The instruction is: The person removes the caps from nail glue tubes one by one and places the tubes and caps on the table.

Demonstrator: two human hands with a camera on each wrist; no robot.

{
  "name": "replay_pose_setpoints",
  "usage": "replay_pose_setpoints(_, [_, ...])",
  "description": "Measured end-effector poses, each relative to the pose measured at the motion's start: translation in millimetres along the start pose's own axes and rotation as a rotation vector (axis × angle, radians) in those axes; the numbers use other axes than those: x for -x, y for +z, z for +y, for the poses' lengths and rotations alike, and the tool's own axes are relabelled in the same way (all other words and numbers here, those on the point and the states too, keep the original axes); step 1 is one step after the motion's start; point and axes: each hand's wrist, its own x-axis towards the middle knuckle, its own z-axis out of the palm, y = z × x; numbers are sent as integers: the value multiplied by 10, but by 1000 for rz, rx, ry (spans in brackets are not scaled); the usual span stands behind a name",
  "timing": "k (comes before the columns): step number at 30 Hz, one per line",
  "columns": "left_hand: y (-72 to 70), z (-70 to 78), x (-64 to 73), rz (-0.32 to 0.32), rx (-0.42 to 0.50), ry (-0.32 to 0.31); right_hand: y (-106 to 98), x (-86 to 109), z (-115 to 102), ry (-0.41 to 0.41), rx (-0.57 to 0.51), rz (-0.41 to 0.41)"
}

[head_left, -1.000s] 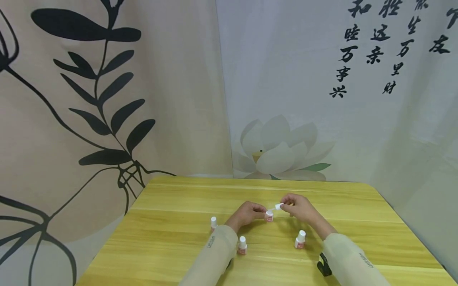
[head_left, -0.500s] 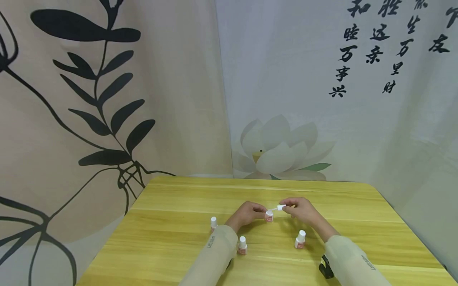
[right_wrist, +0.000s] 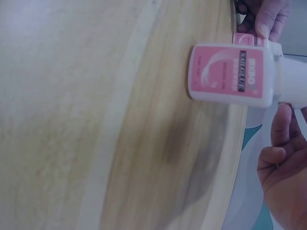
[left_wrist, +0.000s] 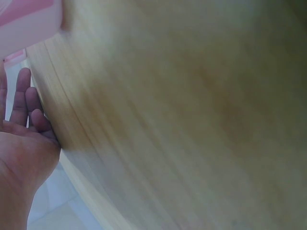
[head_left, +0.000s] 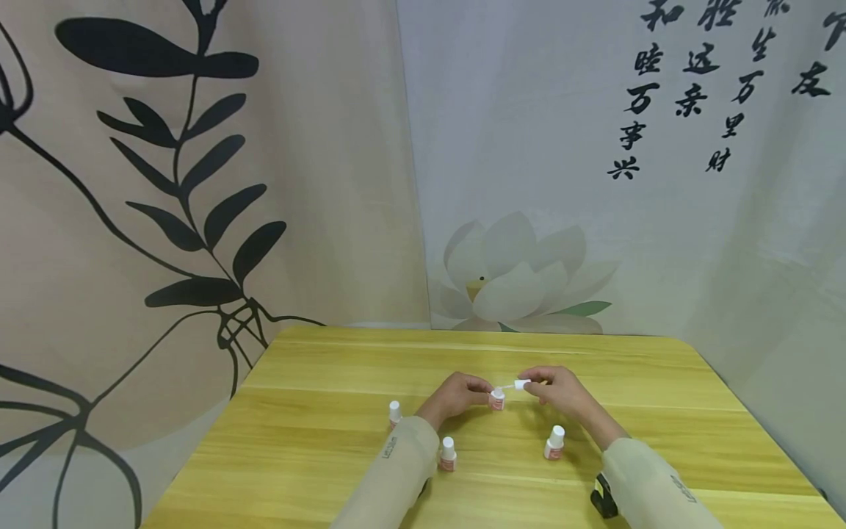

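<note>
My left hand (head_left: 458, 394) grips a small nail glue bottle (head_left: 497, 401) by its side, upright near the middle of the table. My right hand (head_left: 557, 389), just to the right, pinches a white brush cap (head_left: 522, 384). The cap lies almost level, its thin pale brush pointing left, with the tip right at the bottle's mouth. In the right wrist view the held bottle (right_wrist: 247, 40) shows a pink label behind a nearer capped nail glue bottle (right_wrist: 228, 74), which hides part of my right hand (right_wrist: 290, 177).
Capped nail glue bottles stand around my arms: one (head_left: 395, 413) left of the left wrist, one (head_left: 447, 454) beside the left sleeve, one (head_left: 554, 443) before the right hand. A black wrist strap (head_left: 603, 496) shows beside the right sleeve. The wooden table (head_left: 317, 470) meets a printed curtain behind.
My right hand has drawn slightly right and down with the brush cap, which now lies more level. The left hand and the bottle have stayed in place.
</note>
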Motion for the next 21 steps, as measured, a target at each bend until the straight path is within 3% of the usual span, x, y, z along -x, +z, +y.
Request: replay_pose_setpoints(21, [14, -51, -33, 13, 31, -7, 27, 35, 173, 78, -114, 63])
